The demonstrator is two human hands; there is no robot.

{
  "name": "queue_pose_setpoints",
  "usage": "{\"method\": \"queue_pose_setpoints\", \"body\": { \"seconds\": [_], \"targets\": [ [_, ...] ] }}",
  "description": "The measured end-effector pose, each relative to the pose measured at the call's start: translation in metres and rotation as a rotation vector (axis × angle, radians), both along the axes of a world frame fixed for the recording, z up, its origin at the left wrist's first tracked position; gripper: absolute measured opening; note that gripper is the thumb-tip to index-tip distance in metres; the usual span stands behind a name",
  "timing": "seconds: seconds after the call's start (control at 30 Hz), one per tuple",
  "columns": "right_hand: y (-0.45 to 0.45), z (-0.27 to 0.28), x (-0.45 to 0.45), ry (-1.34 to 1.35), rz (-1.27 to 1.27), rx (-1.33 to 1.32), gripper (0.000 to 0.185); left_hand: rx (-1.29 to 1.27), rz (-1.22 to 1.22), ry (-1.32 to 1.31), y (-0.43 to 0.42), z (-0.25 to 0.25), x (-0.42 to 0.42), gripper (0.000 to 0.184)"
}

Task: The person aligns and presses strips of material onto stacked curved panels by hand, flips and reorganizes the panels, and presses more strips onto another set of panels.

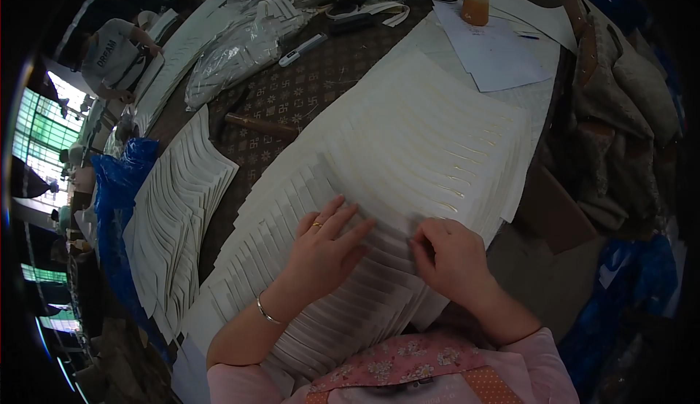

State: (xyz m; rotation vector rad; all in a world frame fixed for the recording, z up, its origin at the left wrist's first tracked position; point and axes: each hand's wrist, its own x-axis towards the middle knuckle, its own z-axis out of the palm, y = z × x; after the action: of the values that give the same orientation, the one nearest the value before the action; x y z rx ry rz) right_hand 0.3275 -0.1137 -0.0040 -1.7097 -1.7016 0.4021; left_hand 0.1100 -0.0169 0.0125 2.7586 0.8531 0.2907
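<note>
Overlapping white curved pieces (415, 119) lie fanned out in a large stack in front of me, with shiny lines of what looks like glue along their right ends. Narrower pale strips (357, 302) are laid in rows across the near part of the stack. My left hand (324, 247), wearing a ring and a bracelet, rests on these strips with its fingers spread. At their right ends, my right hand (452, 258) is closed, thumb and forefinger together. Whatever is between those fingertips is too small to make out.
Another fanned stack of white pieces (182, 214) lies at left, beside blue plastic (124, 178). A hammer with a wooden handle (259, 125), a utility knife (302, 49), a plastic bag (233, 65) and an orange-tipped bottle (476, 3) sit farther back. Another person (113, 57) works at far left.
</note>
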Motion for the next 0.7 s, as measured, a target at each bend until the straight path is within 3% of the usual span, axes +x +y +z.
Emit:
{"method": "queue_pose_setpoints", "body": {
  "seconds": [0.5,0.63,0.7],
  "targets": [
    [0.002,0.006,-0.006,-0.071,0.020,-0.035,0.012,-0.014,-0.004,0.084,-0.002,-0.002,-0.005,0.052],
    [0.013,0.005,-0.027,0.017,0.205,0.099,0.036,-0.003,-0.019,0.071,0.005,-0.003,-0.009,0.047],
    [0.018,0.003,-0.040,0.068,0.275,0.153,0.047,-0.141,0.034,-0.017,0.019,-0.004,-0.014,0.045]
  ]
}}
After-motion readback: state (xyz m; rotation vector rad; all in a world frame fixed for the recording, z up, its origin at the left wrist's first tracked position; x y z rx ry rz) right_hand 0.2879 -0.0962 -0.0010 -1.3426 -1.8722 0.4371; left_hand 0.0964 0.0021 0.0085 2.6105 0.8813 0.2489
